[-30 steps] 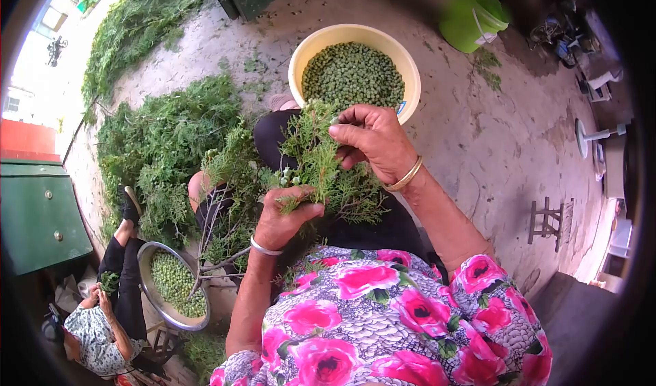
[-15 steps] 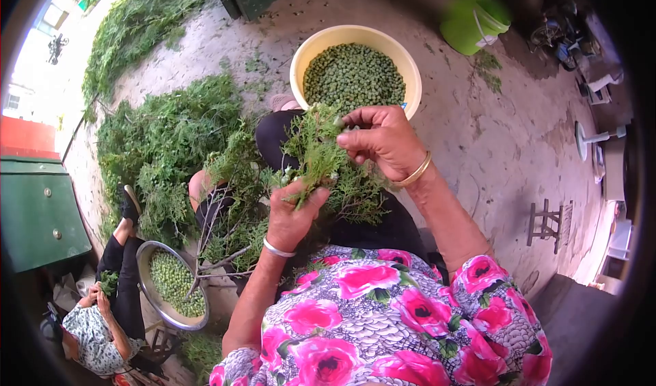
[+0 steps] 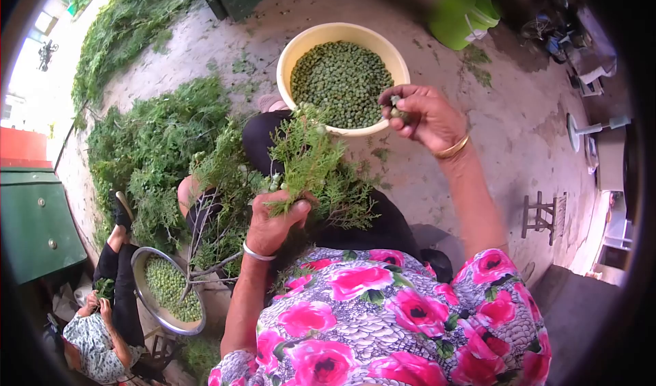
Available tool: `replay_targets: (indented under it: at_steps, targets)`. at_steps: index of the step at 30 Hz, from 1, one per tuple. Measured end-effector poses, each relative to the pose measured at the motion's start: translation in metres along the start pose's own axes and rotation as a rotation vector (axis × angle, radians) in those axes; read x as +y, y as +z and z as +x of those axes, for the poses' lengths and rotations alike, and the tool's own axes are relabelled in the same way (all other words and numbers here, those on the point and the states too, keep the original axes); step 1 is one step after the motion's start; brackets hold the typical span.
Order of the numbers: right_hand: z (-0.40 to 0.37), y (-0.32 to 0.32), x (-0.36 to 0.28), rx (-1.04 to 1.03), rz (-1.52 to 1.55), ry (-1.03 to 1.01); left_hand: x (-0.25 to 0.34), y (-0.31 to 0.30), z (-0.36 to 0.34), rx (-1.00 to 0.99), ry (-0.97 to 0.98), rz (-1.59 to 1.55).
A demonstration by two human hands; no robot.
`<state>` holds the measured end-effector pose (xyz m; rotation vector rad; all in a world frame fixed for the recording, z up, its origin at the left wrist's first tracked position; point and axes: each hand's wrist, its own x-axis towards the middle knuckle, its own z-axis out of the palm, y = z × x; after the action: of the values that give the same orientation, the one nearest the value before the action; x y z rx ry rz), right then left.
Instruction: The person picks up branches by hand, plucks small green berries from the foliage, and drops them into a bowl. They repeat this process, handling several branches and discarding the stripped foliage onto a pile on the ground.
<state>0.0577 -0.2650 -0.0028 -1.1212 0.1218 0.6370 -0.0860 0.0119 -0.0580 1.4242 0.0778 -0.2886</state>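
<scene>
My left hand [image 3: 275, 223], with a silver bracelet, is closed round the base of a leafy green sprig [image 3: 311, 164] above my lap. A few pale green berries show beside its thumb and fingers. Right of the sprig, my right hand [image 3: 427, 119], with a gold bracelet, is raised at the right rim of a cream basin [image 3: 283, 61]. Its fingers are curled round several small green berries [image 3: 398, 111]. Many round green berries [image 3: 342, 82] lie in the basin.
Cut branches [image 3: 160, 140] are heaped on the floor at the left. A metal bowl of berries [image 3: 198, 326] stands near a seated co-worker [image 3: 99, 341] holding greenery. A green bucket [image 3: 461, 17] is at the upper right, a small wooden stool [image 3: 540, 216] at the right.
My right hand has moved right, away from the sprig, with berries in its fingers. My left hand still holds the sprig. The whole view has shifted slightly.
</scene>
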Motion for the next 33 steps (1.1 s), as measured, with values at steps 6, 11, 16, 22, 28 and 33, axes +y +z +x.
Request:
replay_targets:
  at_steps: [6, 11, 16, 22, 28, 33]
  targets:
    - [-0.007, 0.019, 0.017, -0.002, 0.179, 0.016, -0.003, -0.004, -0.002, -0.010, -0.009, -0.032]
    - [-0.001, 0.038, 0.039, 0.084, -0.190, -0.093, -0.003, -0.003, -0.002, -0.016, 0.012, 0.001]
    - [0.007, 0.061, 0.053, 0.053, -0.272, -0.046, -0.004, 0.002, -0.002, 0.016, 0.006, 0.065]
    - [0.017, 0.067, 0.059, 0.052, -0.239, -0.137, 0.003, 0.000, -0.002, -0.013, 0.003, 0.143]
    - [0.029, 0.039, 0.033, 0.160, 0.192, -0.285, 0.009, 0.006, -0.011, -0.062, 0.035, 0.180]
    - [0.055, 0.009, -0.003, 0.340, 0.062, -0.619, 0.003, 0.000, -0.014, -0.313, 0.388, 0.703]
